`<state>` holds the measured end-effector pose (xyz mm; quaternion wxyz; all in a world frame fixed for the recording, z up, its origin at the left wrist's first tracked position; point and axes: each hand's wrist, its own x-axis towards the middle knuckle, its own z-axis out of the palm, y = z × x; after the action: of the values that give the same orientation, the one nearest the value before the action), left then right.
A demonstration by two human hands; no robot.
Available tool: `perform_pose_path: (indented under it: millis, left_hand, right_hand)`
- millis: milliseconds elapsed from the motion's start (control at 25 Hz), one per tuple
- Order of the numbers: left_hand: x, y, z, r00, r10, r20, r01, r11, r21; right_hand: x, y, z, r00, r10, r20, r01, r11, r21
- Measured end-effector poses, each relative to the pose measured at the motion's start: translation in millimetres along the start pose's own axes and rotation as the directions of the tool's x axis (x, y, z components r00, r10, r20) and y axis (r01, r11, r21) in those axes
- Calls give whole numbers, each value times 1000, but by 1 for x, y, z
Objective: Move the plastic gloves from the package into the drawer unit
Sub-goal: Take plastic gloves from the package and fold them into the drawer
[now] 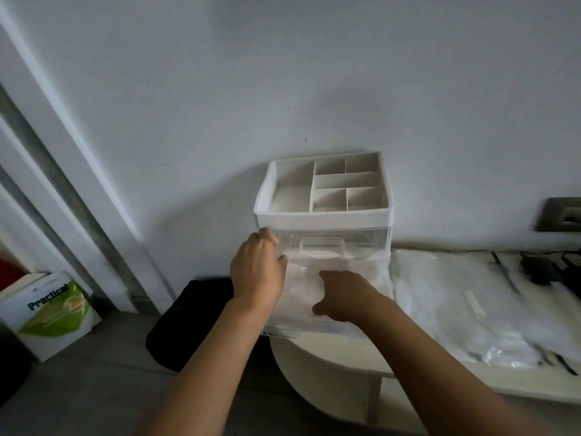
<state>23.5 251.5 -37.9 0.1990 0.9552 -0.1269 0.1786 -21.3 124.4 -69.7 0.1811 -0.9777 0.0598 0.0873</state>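
- Box (53,313), white and green, printed "Practical": stands tilted on the floor at far left, against the door frame.
- Black bag (188,322): on the floor, between the box and the table.
- Left hand (256,272): back up, at the left front corner of the drawer unit. Fingers are curled, with the tips at the left edge of the gloves. Whether they pinch the gloves or the drawer wall cannot be told.
- Drawer unit (323,212): stands on the table against the wall. It has a white top tray divided into compartments and a clear body below. The upper drawer (322,247) is closed, its clear handle showing.
- Lower drawer (283,332): clear, pulled out toward the camera over the table edge.
- Plastic gloves (301,278): a white translucent stack lying in the pulled-out lower drawer, under both hands.
- Right hand (342,298): palm down on the gloves, thumb out to the left, fingers reaching forward onto the stack. It presses rather than grasps.
- Table (314,366): cream, with a rounded left end.
- Package (456,297): clear crumpled plastic, lying flat on the table just right of the unit.
- Dark cables (540,272): on the table at far right, blurred.
- Wall socket (562,215): grey, on the wall above the cables.
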Motion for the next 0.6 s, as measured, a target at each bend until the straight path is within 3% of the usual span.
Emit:
perform_pose_path:
  millis: [80, 120, 280, 400, 600]
  left_hand:
    - [-4, 9, -6, 993, 94, -66, -98, 994, -49]
    - [-7, 14, -5, 992, 124, -32, -126, 987, -95]
    - [-12, 16, 28, 923, 174, 344, -142, 983, -116]
    - [-6, 7, 44, 828, 92, 553, -88, 996, -33]
    - [4, -3, 54, 811, 51, 583, -60, 998, -4]
  right_hand:
    - [1, -3, 2, 1000, 18, -9, -18, 1000, -9]
    - [2, -5, 2, 999, 31, -14, -31, 999, -14]
    - [1, -8, 1, 993, 94, -74, -90, 995, 51]
    - [2, -3, 4, 980, 156, -122, -126, 968, 218]
    - [1, 1, 5, 916, 372, -149, -288, 869, 402]
